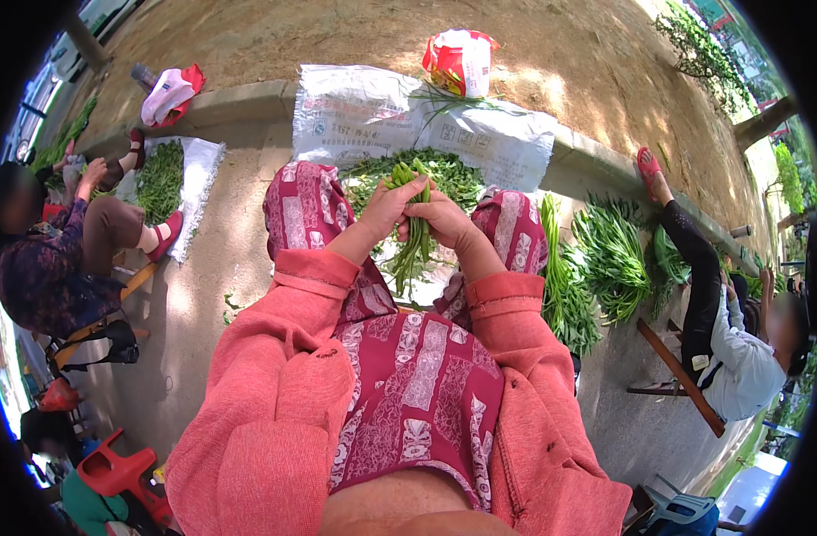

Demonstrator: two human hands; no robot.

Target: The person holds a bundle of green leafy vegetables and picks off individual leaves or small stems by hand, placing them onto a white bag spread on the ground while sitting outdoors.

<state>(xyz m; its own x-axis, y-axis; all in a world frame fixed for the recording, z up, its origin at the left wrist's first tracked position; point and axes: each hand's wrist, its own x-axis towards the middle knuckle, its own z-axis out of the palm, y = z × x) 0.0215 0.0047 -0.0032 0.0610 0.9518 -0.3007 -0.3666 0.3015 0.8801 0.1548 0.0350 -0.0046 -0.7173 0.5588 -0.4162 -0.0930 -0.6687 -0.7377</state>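
In front of my lap, my left hand (392,207) and my right hand (437,216) are both closed round a bunch of long green leafy stalks (410,259). The left one grips higher, near the cut ends that stick up; the leafy part hangs down between my wrists. Beyond them lies a pile of loose greens (453,168) between my knees, in front of a white woven sack (346,98) laid flat. At my right, beside my knee, are long green bundles (605,259).
People sit on low stools at left (60,268) and right (743,375), the left one by greens (158,179) on a white sheet. A concrete curb (248,107) runs ahead, with a red-and-white bag (458,67) beyond. Red (123,473) and light-blue (676,509) plastic chairs stand behind.
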